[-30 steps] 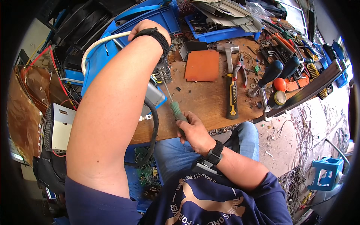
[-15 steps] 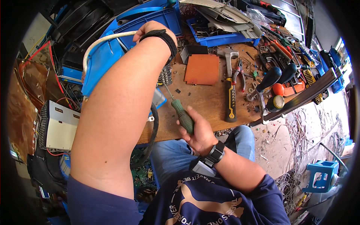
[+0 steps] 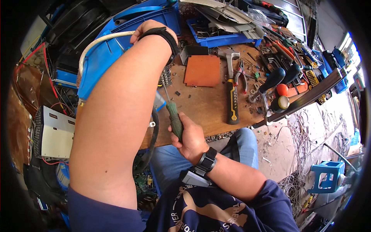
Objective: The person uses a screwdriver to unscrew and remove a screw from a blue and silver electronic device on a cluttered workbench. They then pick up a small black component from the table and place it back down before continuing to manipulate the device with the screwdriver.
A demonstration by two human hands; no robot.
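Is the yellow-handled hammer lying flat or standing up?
Lying flat: the hammer rests lengthwise on the wooden workbench, head away from the person, untouched by either hand.

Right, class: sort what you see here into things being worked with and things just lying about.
In use: green-handled screwdriver in right hand; finned metal part below left hand.
Lying about: hammer, orange plate, pliers, blue bin.

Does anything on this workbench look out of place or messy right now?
Yes. Loose scraps and small bits litter the wooden bench around the orange plate, and tangled wire lies across the floor at right. The hammer lies flat, undisturbed.
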